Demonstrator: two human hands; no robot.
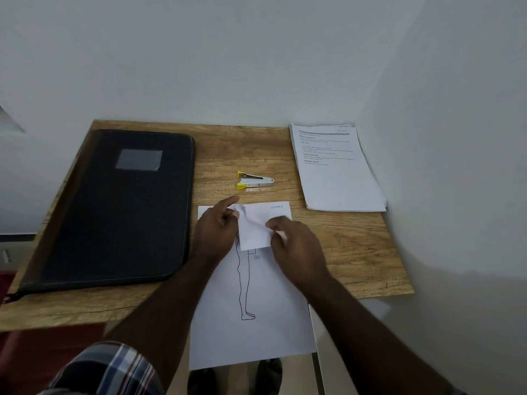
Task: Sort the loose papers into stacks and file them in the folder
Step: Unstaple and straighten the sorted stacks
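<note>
- Sheet with a leg outline drawing and "90": lies at the near worktop edge, overhanging it toward the person.
- Left hand and right hand both pinch a smaller slip over its top, likely to line it up before stapling.
- Stack: printed pages, far right against the wall, well apart.
- Folder: black, zipped shut, left side, nothing filed yet.
- Stapler: between folder and stack, untouched.

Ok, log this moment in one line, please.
left hand and right hand: pinching small paper slip | over drawing sheet | folder: shut | stapler: untouched
</note>
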